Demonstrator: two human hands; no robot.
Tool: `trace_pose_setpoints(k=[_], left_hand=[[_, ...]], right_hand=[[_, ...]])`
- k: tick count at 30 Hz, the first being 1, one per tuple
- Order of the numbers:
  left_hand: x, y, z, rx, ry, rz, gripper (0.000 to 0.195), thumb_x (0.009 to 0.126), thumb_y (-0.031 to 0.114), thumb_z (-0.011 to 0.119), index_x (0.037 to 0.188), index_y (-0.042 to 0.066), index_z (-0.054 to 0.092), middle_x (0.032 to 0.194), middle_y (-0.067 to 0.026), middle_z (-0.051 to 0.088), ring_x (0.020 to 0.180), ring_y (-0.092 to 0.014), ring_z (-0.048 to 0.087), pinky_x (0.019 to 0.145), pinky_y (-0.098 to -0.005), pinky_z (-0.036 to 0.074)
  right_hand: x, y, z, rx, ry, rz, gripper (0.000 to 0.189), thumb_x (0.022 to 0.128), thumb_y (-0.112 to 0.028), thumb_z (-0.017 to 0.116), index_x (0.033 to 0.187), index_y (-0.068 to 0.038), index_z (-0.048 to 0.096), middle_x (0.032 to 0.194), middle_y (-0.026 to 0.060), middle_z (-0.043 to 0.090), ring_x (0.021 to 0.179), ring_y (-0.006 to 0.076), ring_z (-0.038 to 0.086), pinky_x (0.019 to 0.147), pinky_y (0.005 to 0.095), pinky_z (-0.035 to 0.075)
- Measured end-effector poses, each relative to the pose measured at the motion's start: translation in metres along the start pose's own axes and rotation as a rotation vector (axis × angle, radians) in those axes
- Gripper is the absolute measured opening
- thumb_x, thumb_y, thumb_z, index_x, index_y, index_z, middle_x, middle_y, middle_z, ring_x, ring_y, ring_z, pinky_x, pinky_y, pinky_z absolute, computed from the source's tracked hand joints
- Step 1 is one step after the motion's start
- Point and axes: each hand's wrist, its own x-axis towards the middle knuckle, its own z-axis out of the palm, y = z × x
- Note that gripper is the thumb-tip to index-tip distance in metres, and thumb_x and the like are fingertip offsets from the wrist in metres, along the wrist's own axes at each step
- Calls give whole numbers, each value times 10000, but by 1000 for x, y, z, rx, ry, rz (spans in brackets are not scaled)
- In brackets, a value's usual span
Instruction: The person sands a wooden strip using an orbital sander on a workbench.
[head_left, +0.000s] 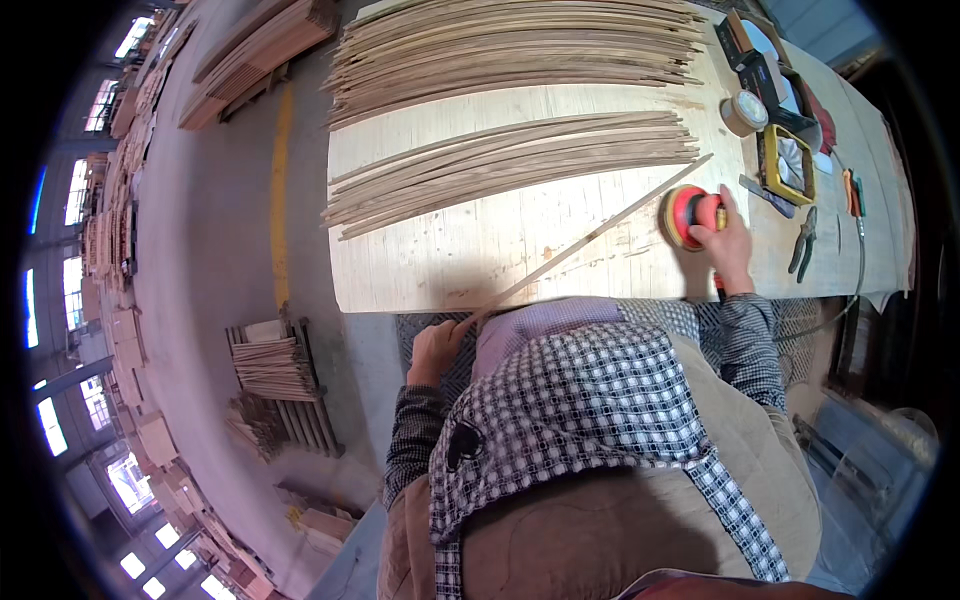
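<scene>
My left hand (435, 351) grips the near end of a thin wooden strip (577, 246), just off the front edge of the workbench (405, 289). The strip runs slantwise across the bench top, its far end near a group of loose strips (510, 161). In my right hand (726, 244) is a red and black random orbital sander (686, 217) with a yellowish rim. The sander is to the right of the strip and looks apart from it. Whether its pad touches the bench is hard to tell.
A larger stack of strips (517, 52) spans the back. Along the right lie a round tin (744, 112), boxes of discs (776, 86), a yellow tray (806, 187), a scraper-like tool (766, 196), pliers (804, 244) and an air hose (859, 262). A rack of strips (274, 367) stands left.
</scene>
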Motion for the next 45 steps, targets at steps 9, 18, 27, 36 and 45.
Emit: trace_pose_setpoints(k=[9,18,27,36,45], left_hand=[[3,7,-10,28,104,91,412,864,406,498,649,61,568,622,-188,578,592,-378,565,532,-486,426],[6,8,-8,50,-58,26,482,879,484,412,719,65,587,680,-169,624,634,-371,608,581,-481,475],[7,6,-10,49,-49,41,498,887,487,383,723,71,602,692,-155,630,634,-345,618,583,-465,481],[13,6,-14,64,-127,34,498,886,486,375,743,68,604,734,-167,636,679,-352,618,619,-473,475],[-2,0,-1,138,168,196,293,860,347,508,732,89,562,659,-94,585,607,-291,593,503,-412,456]], right_hand=[[-67,-129,62,-133,-174,-704,687,629,-300,711,1268,-298,459,945,176,544,806,358,603,711,416,501],[-40,-98,60,-346,-157,-150,719,625,-289,711,1292,-259,443,1029,193,552,869,362,598,753,418,498],[-66,-106,66,-349,-230,-240,696,623,-291,707,1273,-283,456,966,182,552,822,365,598,724,419,501],[-80,-112,71,-336,-298,-289,702,613,-298,716,1265,-300,456,1027,192,547,831,384,598,733,427,502],[-37,-69,47,-371,-106,-32,720,620,-281,708,1290,-242,448,987,196,562,864,364,593,763,412,491]])
